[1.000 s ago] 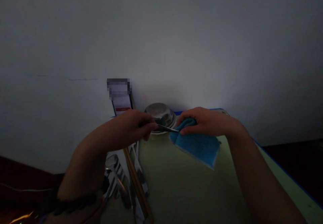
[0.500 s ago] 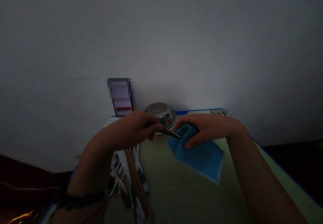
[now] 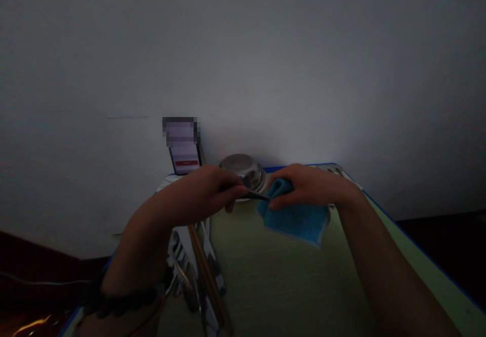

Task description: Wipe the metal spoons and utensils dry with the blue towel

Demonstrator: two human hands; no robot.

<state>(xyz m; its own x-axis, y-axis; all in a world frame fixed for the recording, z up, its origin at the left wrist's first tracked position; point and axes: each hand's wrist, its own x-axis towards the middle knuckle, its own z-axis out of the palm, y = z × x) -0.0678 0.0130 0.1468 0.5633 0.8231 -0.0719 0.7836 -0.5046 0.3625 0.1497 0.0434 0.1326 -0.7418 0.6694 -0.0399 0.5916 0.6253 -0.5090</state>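
My left hand [image 3: 212, 192] is closed in a pinch on a thin, dark metal utensil [image 3: 257, 195]. The utensil points right, and its far part disappears into a blue cloth [image 3: 294, 223], so I cannot tell its kind. My right hand [image 3: 311, 185] grips the folded cloth around that part, thumb in front, while a corner hangs down over the table. Just behind my hands, a round, shiny metal bowl [image 3: 241, 164] sits upside down near the wall.
A phone [image 3: 186, 154] leans against the wall at the back left. Several utensils, among them brown wooden chopsticks [image 3: 207, 271], lie on the pale green table [image 3: 281, 286] beside my left forearm. More metal cutlery [image 3: 336, 171] lies at the back right corner.
My right hand has shifted slightly up and closed tighter on the cloth, and the hanging corner has risen. The utensil has tilted nearer to level. My left hand has barely moved.
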